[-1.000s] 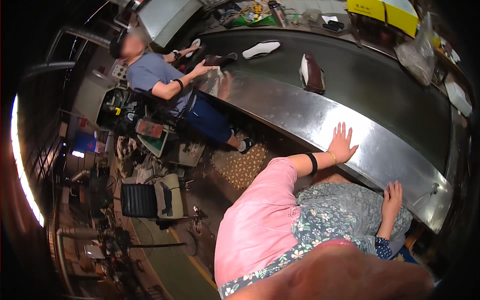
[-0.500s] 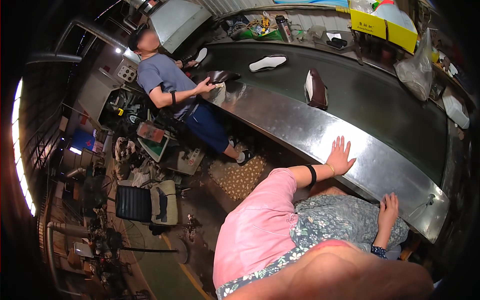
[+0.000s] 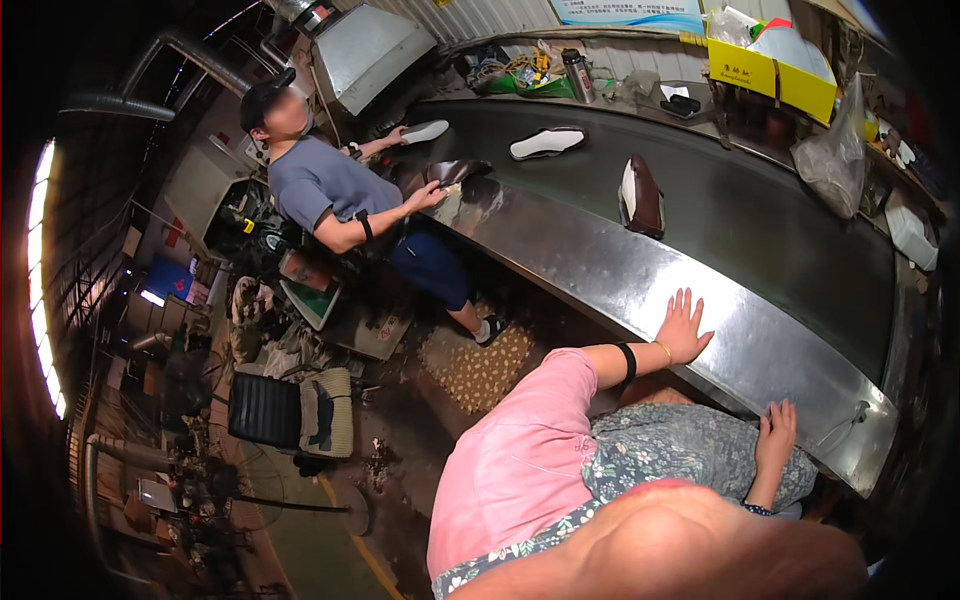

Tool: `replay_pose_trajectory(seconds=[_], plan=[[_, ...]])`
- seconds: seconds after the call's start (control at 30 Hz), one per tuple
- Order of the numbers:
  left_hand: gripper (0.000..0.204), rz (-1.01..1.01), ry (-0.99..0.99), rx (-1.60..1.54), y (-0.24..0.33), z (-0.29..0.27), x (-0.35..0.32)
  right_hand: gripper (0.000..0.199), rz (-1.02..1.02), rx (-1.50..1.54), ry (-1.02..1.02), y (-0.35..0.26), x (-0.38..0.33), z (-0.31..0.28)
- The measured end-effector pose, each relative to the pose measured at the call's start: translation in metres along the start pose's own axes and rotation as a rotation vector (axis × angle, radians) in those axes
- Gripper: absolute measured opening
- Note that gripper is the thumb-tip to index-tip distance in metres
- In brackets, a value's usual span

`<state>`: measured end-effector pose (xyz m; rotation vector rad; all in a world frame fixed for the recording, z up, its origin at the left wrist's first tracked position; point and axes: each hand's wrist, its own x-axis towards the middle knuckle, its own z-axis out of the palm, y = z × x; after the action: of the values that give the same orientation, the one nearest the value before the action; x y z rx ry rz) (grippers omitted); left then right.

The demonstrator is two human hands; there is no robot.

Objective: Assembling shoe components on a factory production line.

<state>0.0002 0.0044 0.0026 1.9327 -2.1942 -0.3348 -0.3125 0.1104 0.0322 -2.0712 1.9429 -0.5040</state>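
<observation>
Two hands: left hand [image 3: 684, 330] flat, fingers spread, on steel counter [image 3: 600, 270]; right hand [image 3: 775, 436] open at edge (empty). One brown shoe [image 3: 641, 195], long axis across belt.

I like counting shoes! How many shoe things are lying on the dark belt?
3. A white sole in the middle of the belt, a brown shoe upper nearer the metal edge, and another white sole by the co-worker. More may be hidden.

Beyond the left grip [image 3: 684, 330] laid flat on the table [image 3: 600, 270], open belt is offered, broken only by a brown shoe [image 3: 641, 197] farther ahead.
</observation>
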Motion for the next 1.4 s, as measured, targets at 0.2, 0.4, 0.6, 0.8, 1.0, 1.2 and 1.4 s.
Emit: replay_pose_trajectory(seconds=[0.2, 0.4, 0.6, 0.8, 1.0, 1.2, 1.4], plan=[[0.078, 0.004, 0.035, 0.004, -0.004, 0.007, 0.0, 0.035, -0.034, 0.023, 0.025, 0.008, 0.002, 0.008], [0.078, 0.005, 0.015, 0.012, -0.006, 0.005, 0.0, 0.036, -0.012, 0.008, -0.001, 0.003, 0.0, 0.006], [0.078, 0.014, 0.024, 0.007, -0.003, 0.003, -0.001, 0.035, -0.026, -0.007, 0.001, 0.006, -0.001, 0.005], [0.078, 0.01, 0.03, 0.018, -0.005, 0.003, 0.0, 0.035, -0.023, 0.007, 0.009, 0.006, 0.001, 0.007], [0.079, 0.005, 0.019, -0.012, -0.003, -0.002, -0.002, 0.034, -0.018, 0.015, 0.005, 0.0, 0.001, 0.003], [0.079, 0.054, 0.022, -0.114, -0.02, 0.013, 0.013, 0.032, -0.02, -0.018, 0.011, 0.013, -0.011, 0.004], [0.082, -0.315, 0.694, 0.03, -0.145, -0.051, 0.106, 0.028, 0.049, 0.084, 0.124, 0.0, -0.067, -0.05]])
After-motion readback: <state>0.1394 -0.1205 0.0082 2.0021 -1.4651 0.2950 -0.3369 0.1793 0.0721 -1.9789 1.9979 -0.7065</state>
